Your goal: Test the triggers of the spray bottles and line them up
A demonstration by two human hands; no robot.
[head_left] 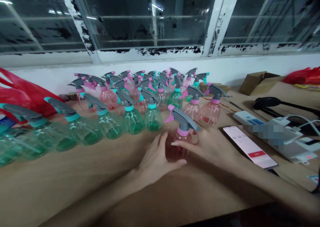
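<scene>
A pink spray bottle [178, 146] with a grey and pink trigger head stands upright on the table between my hands. My left hand [156, 157] wraps round its lower left side, thumb across the front. From the right, my right hand [203, 143] grips it just under the pink collar, with its thumb across the front and its other fingers hidden behind. Past them, a row of green spray bottles [133, 120] with turquoise collars runs off to the left. Two more pink spray bottles [210, 113] stand just behind the held one.
Many more spray bottles crowd near the wall. Red plastic bags [27, 90] lie at the left and far right. On the right are a phone [250, 146] showing a timer, a power strip [265, 127] with cables, a black object [267, 103] and an open cardboard box [258, 82].
</scene>
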